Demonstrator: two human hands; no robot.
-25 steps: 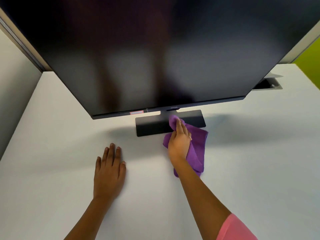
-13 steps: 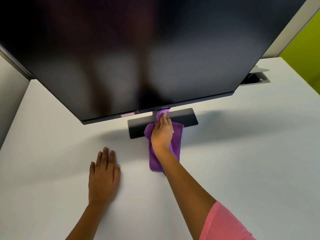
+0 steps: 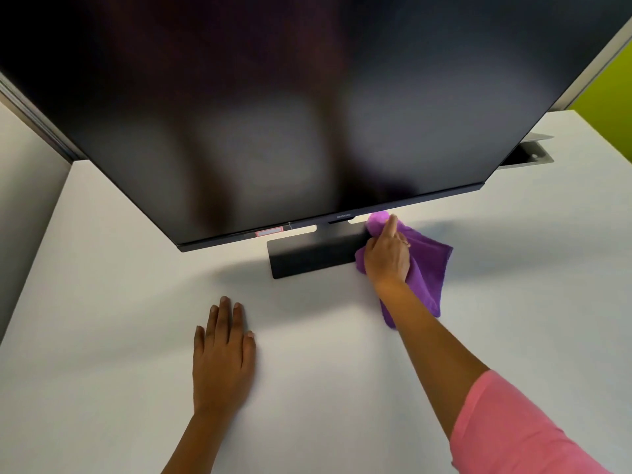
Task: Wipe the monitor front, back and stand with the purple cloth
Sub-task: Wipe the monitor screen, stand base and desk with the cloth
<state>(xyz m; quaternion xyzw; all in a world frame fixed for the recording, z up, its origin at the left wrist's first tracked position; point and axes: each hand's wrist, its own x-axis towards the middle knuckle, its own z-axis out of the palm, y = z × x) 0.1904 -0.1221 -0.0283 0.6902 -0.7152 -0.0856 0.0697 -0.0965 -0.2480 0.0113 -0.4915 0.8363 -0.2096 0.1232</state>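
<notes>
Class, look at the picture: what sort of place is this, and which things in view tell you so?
Probably an office workstation: a large monitor on a plain white desk, a cable port cut into the desk's back corner, and a partition panel beside it.

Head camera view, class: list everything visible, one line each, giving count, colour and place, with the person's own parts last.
Monitor: one, black, screen dark, centre back of the desk.
Monitor stand base: one, black, flat on the desk under the screen.
Purple cloth: one, at the base's right end, trailing onto the desk.
Desk: one, white.
Cable hatch: one, grey, open, back right of the desk.
Left hand: flat on the desk.
Right hand: on the cloth.
Sleeve: pink, right arm.
</notes>
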